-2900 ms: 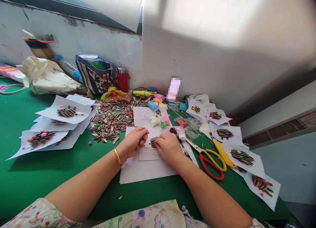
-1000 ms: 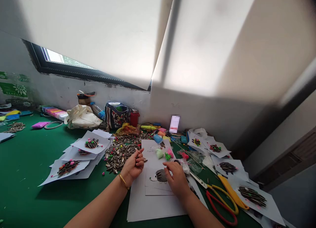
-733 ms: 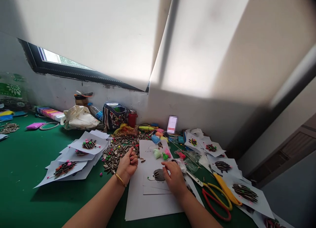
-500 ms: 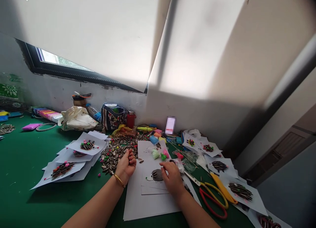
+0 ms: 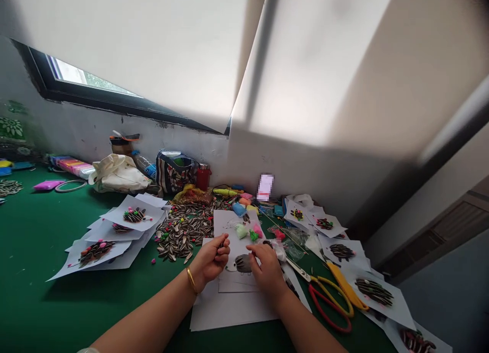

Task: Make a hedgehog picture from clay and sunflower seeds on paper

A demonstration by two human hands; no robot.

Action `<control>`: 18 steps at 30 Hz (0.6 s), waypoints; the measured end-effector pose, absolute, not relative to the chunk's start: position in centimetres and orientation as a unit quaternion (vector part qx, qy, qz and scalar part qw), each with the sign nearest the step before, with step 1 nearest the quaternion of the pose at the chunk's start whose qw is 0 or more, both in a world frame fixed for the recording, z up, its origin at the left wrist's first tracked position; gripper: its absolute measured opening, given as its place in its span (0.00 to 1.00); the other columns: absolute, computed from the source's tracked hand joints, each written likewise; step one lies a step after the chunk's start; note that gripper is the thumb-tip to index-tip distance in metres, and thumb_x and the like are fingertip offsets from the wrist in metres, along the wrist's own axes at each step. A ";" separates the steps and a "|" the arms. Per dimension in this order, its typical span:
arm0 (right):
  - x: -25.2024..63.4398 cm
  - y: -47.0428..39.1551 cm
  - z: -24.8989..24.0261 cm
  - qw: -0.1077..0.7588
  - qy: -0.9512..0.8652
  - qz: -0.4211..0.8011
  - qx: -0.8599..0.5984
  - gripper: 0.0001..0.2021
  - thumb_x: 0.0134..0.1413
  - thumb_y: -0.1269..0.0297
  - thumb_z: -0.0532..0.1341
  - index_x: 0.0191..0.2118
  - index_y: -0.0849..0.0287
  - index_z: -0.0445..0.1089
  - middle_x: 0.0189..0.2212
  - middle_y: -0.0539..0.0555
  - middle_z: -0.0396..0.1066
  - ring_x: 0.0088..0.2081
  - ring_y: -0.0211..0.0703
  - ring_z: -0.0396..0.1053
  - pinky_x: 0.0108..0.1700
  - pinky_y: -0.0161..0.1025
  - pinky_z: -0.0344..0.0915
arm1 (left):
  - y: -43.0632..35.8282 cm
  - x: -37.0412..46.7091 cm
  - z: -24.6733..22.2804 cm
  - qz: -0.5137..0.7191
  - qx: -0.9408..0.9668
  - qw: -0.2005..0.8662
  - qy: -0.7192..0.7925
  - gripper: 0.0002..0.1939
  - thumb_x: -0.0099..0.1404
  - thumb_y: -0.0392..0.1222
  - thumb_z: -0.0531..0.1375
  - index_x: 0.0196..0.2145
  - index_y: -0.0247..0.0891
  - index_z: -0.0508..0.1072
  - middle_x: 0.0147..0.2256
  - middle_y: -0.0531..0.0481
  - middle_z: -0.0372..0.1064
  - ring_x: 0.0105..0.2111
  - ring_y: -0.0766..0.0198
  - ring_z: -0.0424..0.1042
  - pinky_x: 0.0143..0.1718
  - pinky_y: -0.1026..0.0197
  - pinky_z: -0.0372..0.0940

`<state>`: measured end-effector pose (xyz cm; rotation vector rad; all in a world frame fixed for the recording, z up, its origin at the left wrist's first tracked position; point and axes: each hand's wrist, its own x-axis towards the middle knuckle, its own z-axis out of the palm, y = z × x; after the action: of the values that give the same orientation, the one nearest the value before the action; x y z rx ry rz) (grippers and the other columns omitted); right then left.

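My left hand (image 5: 211, 259), with a gold bangle at the wrist, is curled closed over the left side of the white paper, with dark striped sunflower seeds (image 5: 220, 247) showing between its fingers. My right hand (image 5: 266, 266) rests on the right part of the hedgehog picture (image 5: 242, 264), fingers bent loosely and thumb apart from the forefinger; nothing shows in it. Sunflower seeds cover the hedgehog's back, and its head has a small green dot at the nose. The picture lies on larger white sheets (image 5: 214, 312). A heap of sunflower seeds (image 5: 179, 236) spreads to the left.
Finished seed pictures lie in stacks on the left (image 5: 126, 246) and right (image 5: 376, 289). Large scissors (image 5: 330, 302) with red and yellow handles sit right of my right hand. Bits of coloured clay (image 5: 241, 231), bags (image 5: 176, 174), a red bottle (image 5: 203, 177) and a phone (image 5: 265, 187) stand behind.
My left hand has moved right, from the edge of the seed heap to over the paper, close to my right hand. The right hand stays in place on the picture. The view has shifted slightly.
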<state>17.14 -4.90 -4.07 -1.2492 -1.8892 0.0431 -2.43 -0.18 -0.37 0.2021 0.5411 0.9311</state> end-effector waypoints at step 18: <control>16.7 -5.6 -2.5 0.475 -0.738 0.185 -0.443 0.06 0.62 0.64 0.60 0.39 0.52 0.75 0.34 0.53 0.71 0.39 0.45 0.67 0.43 0.44 0.63 | -3.3 -0.5 0.0 0.250 0.386 0.832 0.310 0.16 0.62 0.52 0.62 0.35 0.37 0.64 0.22 0.58 0.60 0.14 0.78 0.49 0.13 0.72 0.37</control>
<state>16.74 -5.62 -2.52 -1.0829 -1.8042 0.4528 -0.50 -3.35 0.00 0.8192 0.6582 0.5305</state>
